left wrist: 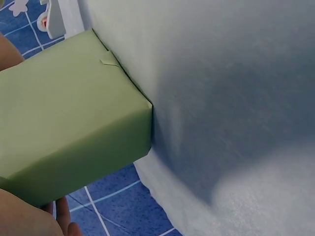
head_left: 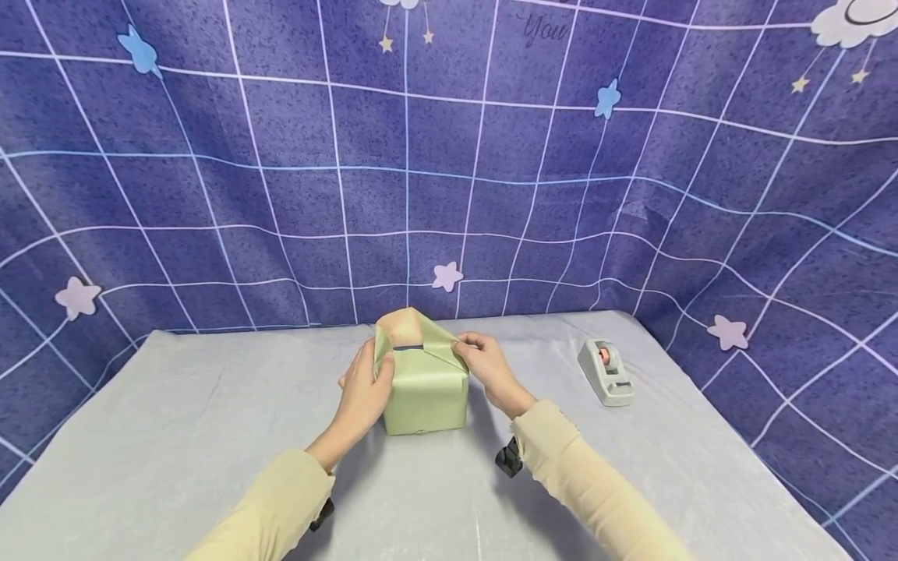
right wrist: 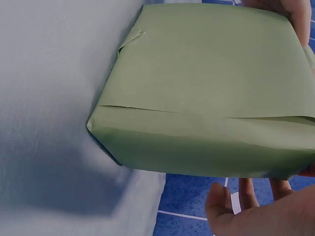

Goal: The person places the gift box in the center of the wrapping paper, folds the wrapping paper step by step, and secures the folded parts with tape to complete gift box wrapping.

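A box wrapped in light green paper [head_left: 426,401] stands on the table in front of me, its upper end partly uncovered. There the paper stands up in a peak with its pale inner side [head_left: 404,327] showing, and a dark blue strip lies below it. My left hand [head_left: 365,386] grips the box's left side, thumb at the top edge and fingers behind. At the upper right corner my right hand [head_left: 487,365] pinches the folded paper flap [head_left: 442,343]. In the right wrist view, a paper seam [right wrist: 162,111] runs along the box's side.
A white tape dispenser [head_left: 605,372] with a small roll stands to the right on the pale cloth-covered table [head_left: 231,413]. Behind and to the right hangs a blue curtain [head_left: 281,195] with grid lines and stars. Dark wrist cameras sit under both cream sleeves [head_left: 582,467].
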Demonstrator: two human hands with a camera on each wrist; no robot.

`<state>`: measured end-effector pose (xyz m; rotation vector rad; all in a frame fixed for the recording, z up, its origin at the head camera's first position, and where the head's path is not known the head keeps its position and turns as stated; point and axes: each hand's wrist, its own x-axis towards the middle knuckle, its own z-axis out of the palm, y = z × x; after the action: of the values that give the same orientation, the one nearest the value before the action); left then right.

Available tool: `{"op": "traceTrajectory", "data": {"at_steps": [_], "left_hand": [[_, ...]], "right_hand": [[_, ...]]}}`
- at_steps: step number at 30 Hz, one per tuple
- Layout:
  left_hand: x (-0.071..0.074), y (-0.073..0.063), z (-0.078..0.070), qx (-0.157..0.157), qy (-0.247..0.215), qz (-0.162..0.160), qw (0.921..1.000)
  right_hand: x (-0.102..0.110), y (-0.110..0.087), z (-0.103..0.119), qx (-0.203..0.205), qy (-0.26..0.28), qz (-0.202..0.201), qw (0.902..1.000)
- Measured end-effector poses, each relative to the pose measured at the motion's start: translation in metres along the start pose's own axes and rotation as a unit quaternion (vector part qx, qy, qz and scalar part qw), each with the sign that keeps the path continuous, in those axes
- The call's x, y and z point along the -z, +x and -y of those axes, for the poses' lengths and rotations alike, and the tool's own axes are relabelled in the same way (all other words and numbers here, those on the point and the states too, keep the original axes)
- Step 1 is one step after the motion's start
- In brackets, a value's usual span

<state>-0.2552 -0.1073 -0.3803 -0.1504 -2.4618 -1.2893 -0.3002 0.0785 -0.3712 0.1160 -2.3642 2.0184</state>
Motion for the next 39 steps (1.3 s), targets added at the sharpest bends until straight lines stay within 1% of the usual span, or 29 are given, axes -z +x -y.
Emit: {"op": "traceTrajectory", "data": {"at_steps": [3, 8, 10, 13, 16, 17, 21, 23, 26, 28, 30, 33, 36, 39], "left_hand": [[-0.001, 0.0, -0.001, 0.0, -0.004, 0.003, 1.0], [-0.003, 0.001, -0.002, -0.004, -0.001, -0.014, 0.9999], [-0.005, 0.002, -0.004, 0.0, 0.0, -0.021, 0.9998], [-0.007, 0.004, -0.006, 0.009, 0.013, -0.022, 0.9996], [-0.008, 0.005, -0.009, 0.012, 0.041, -0.01, 0.999], [-0.008, 0.005, -0.01, 0.009, 0.053, -0.004, 0.9986], [-0.009, 0.003, -0.012, -0.002, 0.095, 0.025, 0.9951], [-0.009, 0.003, -0.012, -0.006, 0.102, 0.034, 0.9942], [-0.007, 0.003, -0.011, 0.003, 0.079, 0.041, 0.996], [-0.005, 0.004, -0.009, 0.029, 0.044, 0.04, 0.9979], [-0.002, 0.005, -0.007, 0.06, 0.007, 0.04, 0.9974], [0.0, 0.007, -0.001, 0.093, -0.057, 0.045, 0.9931], [0.003, 0.01, 0.004, 0.096, -0.112, 0.072, 0.9864], [0.005, 0.013, 0.007, 0.101, -0.144, 0.095, 0.9798]], "right_hand": [[-0.001, 0.001, -0.002, -0.003, 0.005, -0.001, 1.0], [-0.003, 0.002, -0.002, 0.0, 0.013, 0.004, 0.9999], [-0.003, 0.0, -0.002, 0.008, 0.012, 0.005, 0.9999], [-0.003, -0.001, -0.001, 0.012, 0.008, 0.005, 0.9999], [-0.003, 0.0, -0.001, 0.003, 0.004, 0.006, 1.0], [-0.004, 0.001, -0.002, -0.005, 0.003, 0.004, 1.0], [-0.005, 0.001, -0.002, -0.014, -0.002, 0.003, 0.9999], [-0.005, 0.001, -0.002, -0.013, -0.004, 0.002, 0.9999], [-0.005, 0.001, -0.003, -0.011, -0.006, 0.001, 0.9999], [-0.004, 0.0, -0.003, -0.009, -0.008, 0.0, 0.9999], [-0.004, 0.0, -0.003, -0.007, -0.008, -0.001, 0.9999], [-0.005, 0.0, -0.003, -0.006, -0.006, -0.001, 1.0], [-0.005, -0.001, -0.002, -0.005, -0.003, 0.0, 1.0], [-0.005, -0.001, -0.001, -0.004, 0.001, 0.001, 1.0]]}}
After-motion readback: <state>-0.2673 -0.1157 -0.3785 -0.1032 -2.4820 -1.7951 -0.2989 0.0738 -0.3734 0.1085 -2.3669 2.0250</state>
